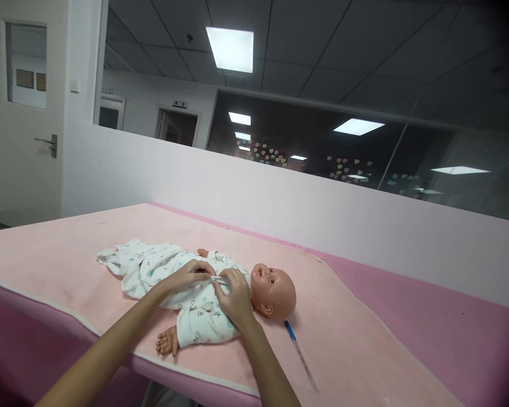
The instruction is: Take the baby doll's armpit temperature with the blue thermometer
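A baby doll (275,291) lies on its back, its head to the right, dressed in a white patterned romper (203,319). My left hand (195,272) is at the chest, fingers pinched on the front edge of the romper. Close beside it, my right hand (235,291) grips the same edge nearer the neck, thumb and fingers together. A narrow strip of the cloth shows between the two hands. One doll hand (168,341) sticks out of the near sleeve, palm up. Any fastener under my fingertips is hidden.
The doll rests on a pink padded mat (123,223) with a white-piped edge. A thermometer-like stick with a blue end (297,350) lies right of the head. Behind the mat runs a white half wall (280,198) under a large window. A door (29,141) stands at far left.
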Available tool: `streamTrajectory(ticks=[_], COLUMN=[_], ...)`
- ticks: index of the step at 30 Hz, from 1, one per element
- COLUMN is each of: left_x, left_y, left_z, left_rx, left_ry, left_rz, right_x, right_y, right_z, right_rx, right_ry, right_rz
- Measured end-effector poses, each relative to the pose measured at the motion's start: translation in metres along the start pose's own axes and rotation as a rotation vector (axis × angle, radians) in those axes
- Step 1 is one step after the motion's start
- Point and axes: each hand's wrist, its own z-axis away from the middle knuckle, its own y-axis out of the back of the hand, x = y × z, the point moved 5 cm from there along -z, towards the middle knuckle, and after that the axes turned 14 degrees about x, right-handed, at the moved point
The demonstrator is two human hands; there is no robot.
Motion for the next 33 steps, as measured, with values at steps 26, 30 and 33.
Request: streamTrajectory(ticks=[26, 30, 33], left_x=[-0.013, -0.010, -0.011], left_y=[0.051, 0.047, 0.048], left_z=[0.027, 0.025, 0.025], left_rx=[0.131, 0.129, 0.142], left_ry=[-0.014, -0.081, -0.094], left_rz=[-0.267, -0.249, -0.227], right_x=[-0.029, -0.037, -0.036], right_y=[-0.016, -0.037, -0.042], right_z=[-0.011, -0.014, -0.012], right_rx=[-0.022, -0.051, -0.047], right_ry=[0.232, 0.257, 0.212], right_rz=[0.164, 0.161, 0.134])
